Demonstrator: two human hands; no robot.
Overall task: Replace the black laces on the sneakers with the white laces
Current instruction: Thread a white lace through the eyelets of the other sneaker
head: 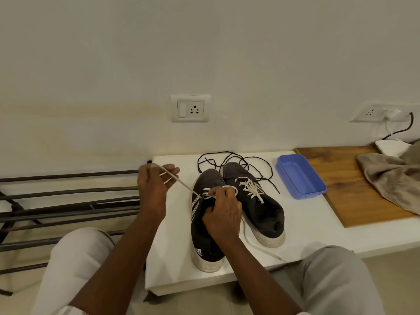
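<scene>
Left hand (154, 192) is pinching the white lace (183, 183) taut. Right hand (221, 215) is gripping the sneaker (204, 244) at the surface's (168, 246) near edge. Over-pulling risks uneven lace ends.

Black sneakers (238, 214) with white soles, white laces (251, 188), black laces (236, 160), blue tray (300, 176), brown wooden board (345, 183)

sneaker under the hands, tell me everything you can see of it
The near sneaker is dark and fabric-looking, with a thick off-white sole, pale side stripes and a white heel logo. It stands upright on the white surface, heel toward the camera, close beside the other sneaker. A white lace is threaded only near the toe; the left hand pulls one end taut, the right hand grips its upper.
</scene>
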